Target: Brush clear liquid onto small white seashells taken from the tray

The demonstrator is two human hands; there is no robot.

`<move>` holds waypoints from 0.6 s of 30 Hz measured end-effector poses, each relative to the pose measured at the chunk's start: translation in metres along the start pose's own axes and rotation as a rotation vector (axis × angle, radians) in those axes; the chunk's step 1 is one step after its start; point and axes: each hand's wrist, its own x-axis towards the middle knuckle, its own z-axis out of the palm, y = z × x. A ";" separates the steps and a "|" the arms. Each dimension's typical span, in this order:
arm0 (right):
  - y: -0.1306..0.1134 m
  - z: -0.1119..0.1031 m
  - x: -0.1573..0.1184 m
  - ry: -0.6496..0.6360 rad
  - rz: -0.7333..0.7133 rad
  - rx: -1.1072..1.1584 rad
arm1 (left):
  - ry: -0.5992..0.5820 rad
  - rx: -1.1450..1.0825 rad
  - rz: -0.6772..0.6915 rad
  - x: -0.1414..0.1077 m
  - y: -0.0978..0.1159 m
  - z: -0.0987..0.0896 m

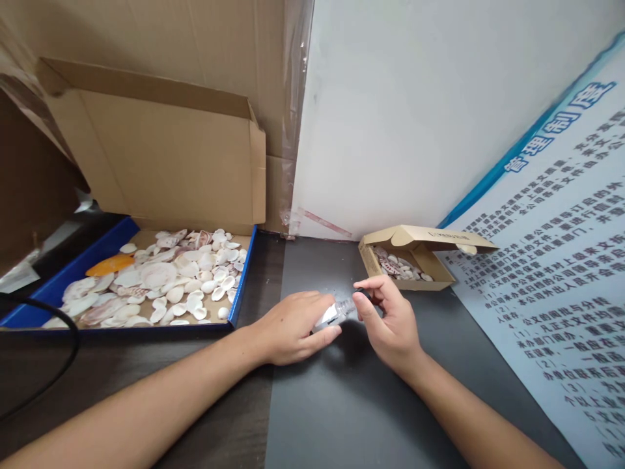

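A small clear bottle (329, 316) with a pale label lies tilted in my left hand (297, 327), whose thumb and fingers close round its body. Its narrow neck points right, toward my right hand (390, 322). There my thumb and forefinger pinch a black cap (362, 291) right by the neck; I cannot tell whether the cap is still on or apart from it. Both hands are above the dark grey mat. Left of them, an open blue-edged cardboard box (248, 273) holds many seashells (161, 277). Behind my right hand stands a smaller open carton (434, 284) with shells (398, 266) inside.
A black cable (73, 352) curves over the table at the left. Large cardboard (205, 39) and a white panel (381, 117) rise behind. A printed poster (551, 260) with Chinese text leans along the right side. The grey mat (332, 417) covers the table's middle.
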 end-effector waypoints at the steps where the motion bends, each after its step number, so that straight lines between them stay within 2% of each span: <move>1: 0.000 0.000 0.000 0.000 0.006 -0.003 | 0.006 -0.003 0.003 0.000 0.000 0.000; 6: -0.002 -0.004 0.003 -0.027 0.011 -0.041 | 0.068 -0.045 -0.015 0.001 0.000 -0.001; 12: -0.005 -0.003 0.003 -0.130 0.058 0.005 | 0.111 -0.054 -0.079 0.000 0.001 0.000; 18: -0.003 0.001 0.001 -0.165 0.112 0.052 | 0.030 -0.019 -0.106 0.002 -0.001 0.001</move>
